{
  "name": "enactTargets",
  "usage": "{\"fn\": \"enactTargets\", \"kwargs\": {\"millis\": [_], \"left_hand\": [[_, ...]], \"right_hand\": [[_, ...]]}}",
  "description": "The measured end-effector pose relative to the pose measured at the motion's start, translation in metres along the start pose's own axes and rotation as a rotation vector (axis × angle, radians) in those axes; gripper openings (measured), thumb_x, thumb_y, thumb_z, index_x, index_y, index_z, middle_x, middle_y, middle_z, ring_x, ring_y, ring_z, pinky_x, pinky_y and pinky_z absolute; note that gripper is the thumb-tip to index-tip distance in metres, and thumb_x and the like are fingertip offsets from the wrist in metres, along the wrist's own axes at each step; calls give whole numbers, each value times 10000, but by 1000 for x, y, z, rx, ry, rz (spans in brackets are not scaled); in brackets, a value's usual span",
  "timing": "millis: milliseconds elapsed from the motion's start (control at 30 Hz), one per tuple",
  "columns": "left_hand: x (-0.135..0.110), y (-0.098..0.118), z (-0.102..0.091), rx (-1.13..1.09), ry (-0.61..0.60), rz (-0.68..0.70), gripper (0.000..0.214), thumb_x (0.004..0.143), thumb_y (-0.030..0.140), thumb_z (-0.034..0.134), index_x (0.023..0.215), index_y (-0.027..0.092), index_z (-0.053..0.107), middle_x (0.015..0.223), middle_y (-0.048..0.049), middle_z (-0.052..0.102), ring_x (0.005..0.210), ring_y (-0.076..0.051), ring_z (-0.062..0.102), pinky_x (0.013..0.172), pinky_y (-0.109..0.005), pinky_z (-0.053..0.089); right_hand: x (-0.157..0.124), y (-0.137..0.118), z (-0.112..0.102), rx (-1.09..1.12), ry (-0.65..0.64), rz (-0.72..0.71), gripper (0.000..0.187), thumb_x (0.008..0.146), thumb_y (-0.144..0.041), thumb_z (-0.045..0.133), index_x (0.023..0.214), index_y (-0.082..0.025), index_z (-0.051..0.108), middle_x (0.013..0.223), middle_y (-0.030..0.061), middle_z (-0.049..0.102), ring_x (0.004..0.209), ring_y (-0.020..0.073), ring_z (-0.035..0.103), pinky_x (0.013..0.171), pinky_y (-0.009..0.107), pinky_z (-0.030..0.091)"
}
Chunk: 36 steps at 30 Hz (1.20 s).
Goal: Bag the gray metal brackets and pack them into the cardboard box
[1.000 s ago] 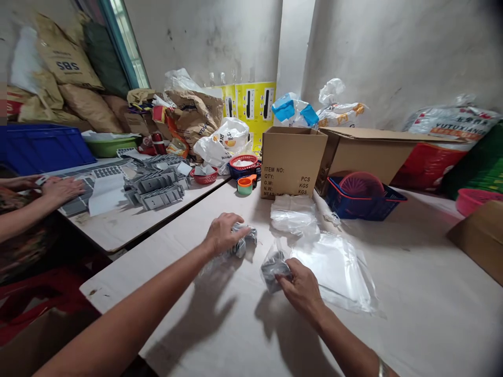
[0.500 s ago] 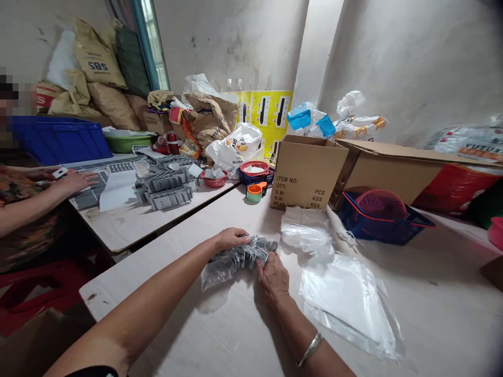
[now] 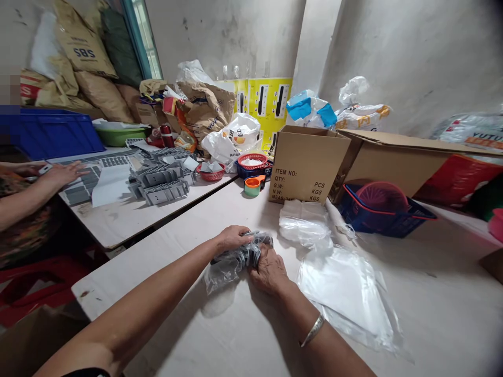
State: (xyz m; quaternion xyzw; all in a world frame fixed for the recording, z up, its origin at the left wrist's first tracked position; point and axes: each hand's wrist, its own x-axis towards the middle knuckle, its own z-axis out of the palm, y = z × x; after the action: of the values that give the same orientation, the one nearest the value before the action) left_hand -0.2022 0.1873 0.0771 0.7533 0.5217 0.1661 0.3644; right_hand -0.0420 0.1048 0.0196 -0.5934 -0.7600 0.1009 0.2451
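Bagged grey pieces (image 3: 240, 257) between fingers: left hand (image 3: 234, 238) clasping far side, right hand (image 3: 271, 269), apart a second ago, now gripping near side; packets seemingly brought together.

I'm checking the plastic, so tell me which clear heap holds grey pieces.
The crumpled heap held by the left hand and right hand: grey pieces show through it. The flat stack and the folded pile, both farther right, show none.
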Motion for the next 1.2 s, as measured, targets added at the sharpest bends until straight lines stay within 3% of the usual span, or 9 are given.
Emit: {"fn": "enactTargets", "kwargs": {"millis": [133,267,467,667,800,933,1067,1200], "left_hand": [[-4,0,0,88,42,15,452,661,505,552,989,203,631,917,-25,653,879,-224,551,780,-283,387],[-7,1,1,104,79,7,536,657,524,564,1092,210,571,1000,-46,633,923,-234,545,796,-289,386],[-8,3,0,36,29,-8,485,674,588,521,932,186,599,862,-16,612,832,-196,525,709,-264,395],[-9,3,-8,-67,-24,-65,600,620,686,535,876,146,595,817,-24,590,764,-173,507,665,-261,382],[-11,7,-17,-107,-14,-108,645,577,719,568,857,138,605,846,-44,602,818,-203,524,707,-290,389],[-20,12,-23,-163,34,-85,667,587,705,579,914,124,597,922,-71,620,897,-230,543,772,-316,407],[-48,9,-25,-235,117,-38,717,637,650,585,1119,124,511,1165,-121,571,1078,-246,519,891,-330,401],[-87,-5,-16,-262,293,-8,656,701,556,601,1206,161,461,1328,-134,467,1247,-261,403,1034,-396,298]], "right_hand": [[-5,1,-4,7,12,-27,565,719,-303,530,1242,-118,423,1097,136,529,980,268,505,848,380,395],[-14,6,-5,168,74,-44,573,703,-273,525,1230,-90,394,1094,135,522,1001,258,492,891,389,392],[-25,17,-4,407,157,-127,478,687,-170,494,1159,-169,420,1012,61,536,895,194,518,826,350,435],[-33,22,-7,446,195,-170,443,707,-162,481,1145,-177,416,1046,73,519,967,202,506,875,368,427],[-46,23,-12,397,196,-188,352,748,-196,474,1097,-189,430,1005,67,525,937,199,526,813,358,464],[-78,21,-27,344,144,-247,307,794,-185,432,1101,-200,423,957,58,535,880,180,552,759,313,489],[-126,19,-41,338,49,-300,344,827,-174,422,1166,-224,395,930,43,557,826,164,573,746,276,502],[-170,27,-31,355,129,-269,458,781,-190,479,1216,-265,356,973,59,585,838,197,604,725,281,525]]}}
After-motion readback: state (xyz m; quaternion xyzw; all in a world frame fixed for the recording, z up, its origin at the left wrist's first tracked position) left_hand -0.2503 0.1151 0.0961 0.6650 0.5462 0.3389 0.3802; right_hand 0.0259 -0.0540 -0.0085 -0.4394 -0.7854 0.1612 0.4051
